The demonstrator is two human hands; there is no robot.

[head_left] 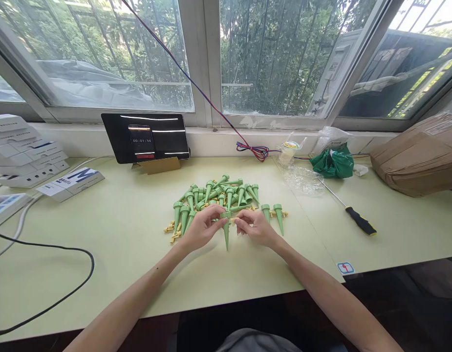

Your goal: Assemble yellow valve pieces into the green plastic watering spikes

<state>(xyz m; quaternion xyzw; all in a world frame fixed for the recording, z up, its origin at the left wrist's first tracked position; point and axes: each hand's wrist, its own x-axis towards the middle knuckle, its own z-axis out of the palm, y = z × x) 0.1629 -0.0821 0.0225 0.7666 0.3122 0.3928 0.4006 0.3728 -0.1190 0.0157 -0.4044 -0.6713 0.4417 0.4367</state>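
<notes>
My left hand [207, 226] pinches a green plastic watering spike [226, 237] by its wide cap end, its tip pointing down. Between the fingertips of my right hand [257, 227] is a small yellow plastic valve [233, 221], close against the side of the spike; whether it is seated in the spike I cannot tell. Just beyond my hands lies a pile of green spikes [211, 190] with small yellow valves [176, 234] scattered at its left edge. To the right of my right hand, two green spikes [279, 220] lie apart from the pile, yellow pieces at their sides.
A screwdriver [359, 220] lies at the right, near a crumpled clear wrapper [304, 180] and a green bag [333, 161]. A cardboard box [419, 151] stands far right. At the back leans a tablet [167, 139]. White boxes [24, 149] and a black cable [88, 264] occupy the left.
</notes>
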